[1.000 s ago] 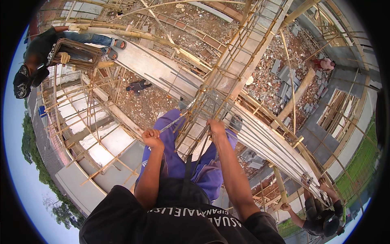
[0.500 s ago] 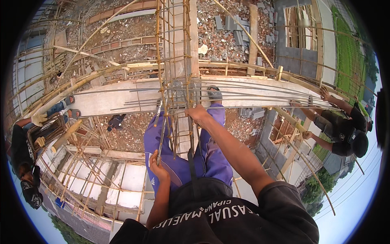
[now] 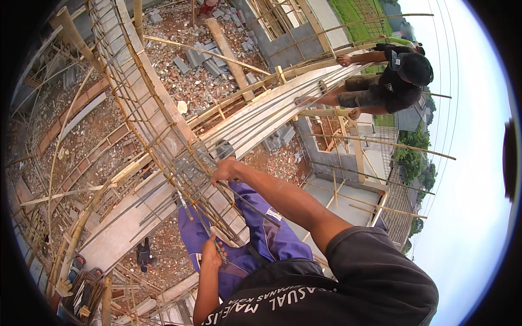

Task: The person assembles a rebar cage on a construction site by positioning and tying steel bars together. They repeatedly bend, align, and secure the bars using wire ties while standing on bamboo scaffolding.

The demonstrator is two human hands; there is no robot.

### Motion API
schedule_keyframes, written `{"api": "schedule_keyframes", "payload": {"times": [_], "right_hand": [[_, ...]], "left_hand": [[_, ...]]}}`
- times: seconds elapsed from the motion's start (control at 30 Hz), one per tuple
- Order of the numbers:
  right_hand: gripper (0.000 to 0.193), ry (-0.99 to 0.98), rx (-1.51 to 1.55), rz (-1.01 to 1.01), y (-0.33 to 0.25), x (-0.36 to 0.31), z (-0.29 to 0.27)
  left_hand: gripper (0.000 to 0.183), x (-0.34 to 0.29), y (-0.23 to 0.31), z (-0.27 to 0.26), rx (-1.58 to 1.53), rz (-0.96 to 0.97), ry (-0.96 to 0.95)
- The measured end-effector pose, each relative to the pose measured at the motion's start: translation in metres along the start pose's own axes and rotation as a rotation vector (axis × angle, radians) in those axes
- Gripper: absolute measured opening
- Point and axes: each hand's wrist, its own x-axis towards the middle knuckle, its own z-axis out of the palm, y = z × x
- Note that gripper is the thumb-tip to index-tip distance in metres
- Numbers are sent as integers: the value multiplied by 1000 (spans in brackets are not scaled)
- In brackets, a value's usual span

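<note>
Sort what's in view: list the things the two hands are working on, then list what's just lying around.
In hand:
- rebar cage, gripped by the right hand
- thin steel rod, held by the left hand

Lying about:
- rubble and grey blocks on the ground below
- bamboo scaffold poles
- another worker on the beam

I see my right hand (image 3: 224, 171) gripping a bar of the rebar cage (image 3: 163, 130), which runs from upper left down toward my knees. My left hand (image 3: 211, 252) is closed round a thin rod (image 3: 198, 223) low on the cage. Purple trousers (image 3: 261, 233) show below. A co-worker (image 3: 391, 81) crouches on the formwork beam (image 3: 261, 122) at upper right. Rubble (image 3: 190, 70) lies far below.
</note>
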Motion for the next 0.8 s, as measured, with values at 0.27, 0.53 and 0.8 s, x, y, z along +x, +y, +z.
{"api": "schedule_keyframes", "payload": {"times": [0.27,0.53,0.8], "right_hand": [[48,-96,55,98,-7,1,1],[59,-202,242,46,6,26,-20],[75,-116,1248,-138,117,3,-17]], "left_hand": [[16,45,-21,-3,238,136,189],[11,40,-24,-5,-141,120,74],[14,37,-25,2,-36,65,175]]}}
